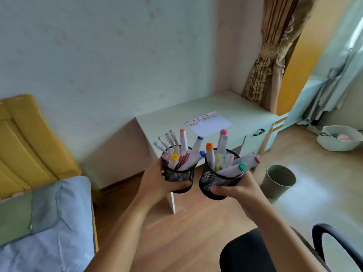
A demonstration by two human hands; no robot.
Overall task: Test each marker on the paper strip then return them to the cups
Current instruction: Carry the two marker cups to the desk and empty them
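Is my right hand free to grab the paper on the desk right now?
Probably not: the right hand is wrapped around a mesh cup of markers, and the paper lies farther ahead on the desk.

Pale desk [225, 107] bearing paper strip [208, 122]

I'm standing in a home bedroom w/ a bed [45, 218] & yellow headboard [29, 138] sitting on my left, a small desk [245, 108] by a tied curtain [275, 55], a wood floor [186, 232] & bin [279, 181].
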